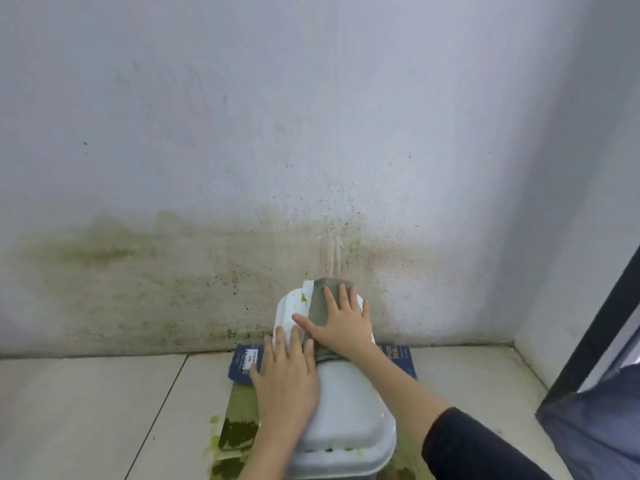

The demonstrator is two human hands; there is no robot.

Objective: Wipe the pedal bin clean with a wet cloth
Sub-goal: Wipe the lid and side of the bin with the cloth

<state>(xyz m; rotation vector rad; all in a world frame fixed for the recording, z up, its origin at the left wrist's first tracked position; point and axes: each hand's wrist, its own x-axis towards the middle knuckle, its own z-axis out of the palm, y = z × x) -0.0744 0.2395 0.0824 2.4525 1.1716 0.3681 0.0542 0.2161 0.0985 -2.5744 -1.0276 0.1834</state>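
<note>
The light grey pedal bin [349, 420] stands on the floor against the wall. Its white lid [294, 306] is tipped up toward the wall, with a small green smear near the top. A grey-green cloth [320, 306] lies over the lid and hangs down to the hinge. My right hand [341, 323] presses flat on the cloth, fingers spread. My left hand [287, 382] lies on the bin's left side, fingertips touching the lid's lower edge.
A flattened blue printed carton [244, 363] lies under the bin. Green stains [235, 434] mark the tiled floor to the bin's left. The wall behind [173, 289] is mould-stained. A dark door frame [595, 337] and blue fabric [595, 420] are at the right.
</note>
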